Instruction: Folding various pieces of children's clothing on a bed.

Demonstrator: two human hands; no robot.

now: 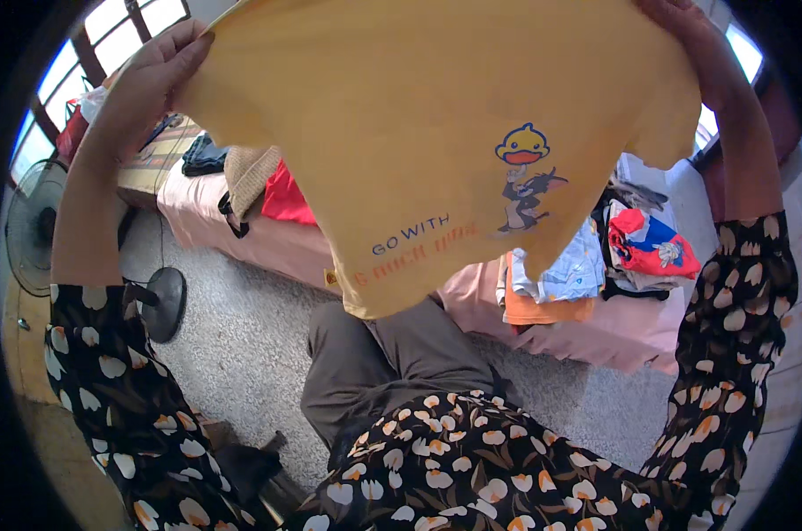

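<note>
A yellow short-sleeved T-shirt (401,133) hangs spread out in front of me, held up between both hands. It bears a cartoon duck and cat print and some lettering near the hem. My left hand (175,60) pinches the shirt at its upper left edge. At the top right, my right hand (683,33) grips the other side; its fingertips are partly cut off by the picture's edge. The shirt's top lies beyond the frame. The hem hangs over my knees and hides part of the bed behind.
Behind the shirt is a low bed with a pink sheet (241,226). Folded clothes (560,265) are stacked on its right part, beside a red and blue garment (653,249). A woven hat (249,178) and folded jeans (205,156) lie left. A standing fan (39,226) is far left.
</note>
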